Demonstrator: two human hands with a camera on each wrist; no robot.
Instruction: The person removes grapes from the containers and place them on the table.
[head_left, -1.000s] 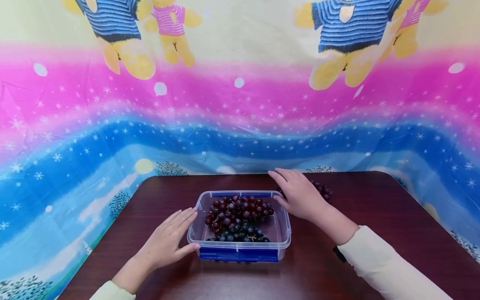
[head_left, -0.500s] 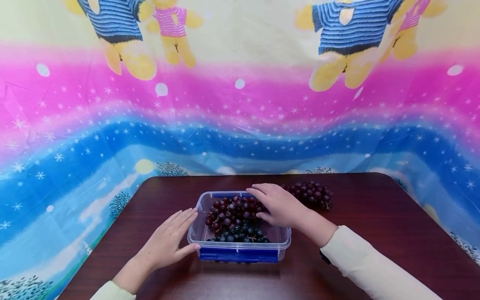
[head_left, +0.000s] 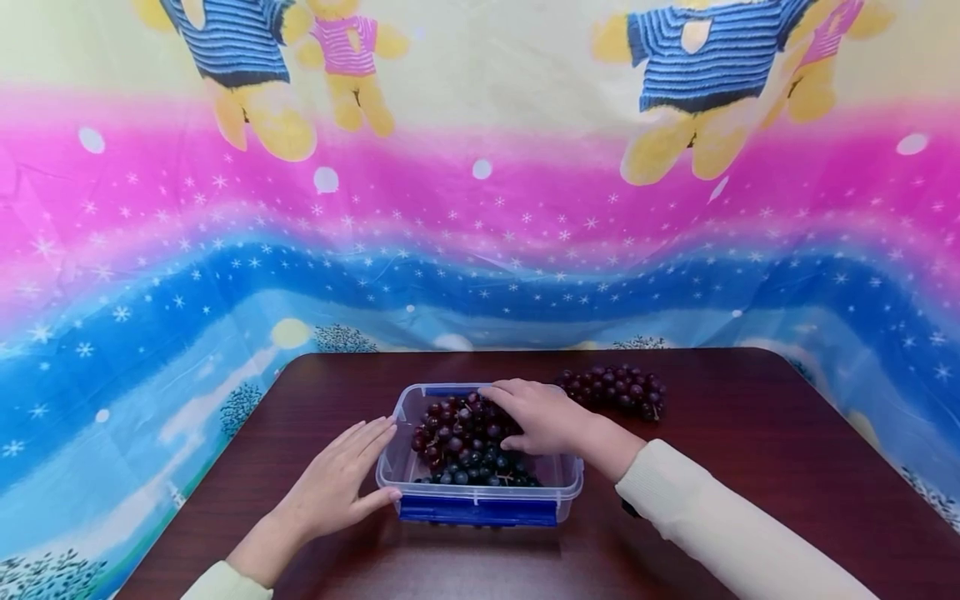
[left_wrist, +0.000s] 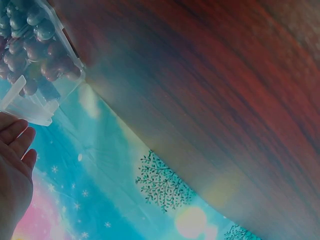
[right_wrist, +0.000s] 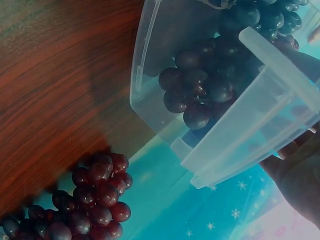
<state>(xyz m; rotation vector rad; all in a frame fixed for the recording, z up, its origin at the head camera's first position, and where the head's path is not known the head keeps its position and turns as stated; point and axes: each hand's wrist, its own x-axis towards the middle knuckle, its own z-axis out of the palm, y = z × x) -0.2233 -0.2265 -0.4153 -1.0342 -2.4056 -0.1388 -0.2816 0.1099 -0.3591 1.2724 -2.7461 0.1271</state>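
Observation:
A clear plastic food container (head_left: 478,492) with blue clips sits mid-table in the head view. Inside it, a bunch of red grapes (head_left: 442,429) lies at the back and a bunch of dark blue-black grapes (head_left: 476,468) at the front. My left hand (head_left: 330,479) rests against the container's left side, fingers straight, thumb at the front corner. Over the right part of the red bunch, my right hand (head_left: 543,421) reaches in across the rim, fingers extended and thumb apart. In the right wrist view the container wall (right_wrist: 235,135) partly covers that hand's fingers.
Another bunch of red grapes (head_left: 618,390) lies on the dark wooden table (head_left: 750,433), behind and right of the container. A cartoon-printed cloth (head_left: 480,233) hangs along the table's far edge and around both sides.
My right hand has moved left and nearer, from the container's back right corner to over the red grapes inside, uncovering the bunch on the table. My left hand stays put.

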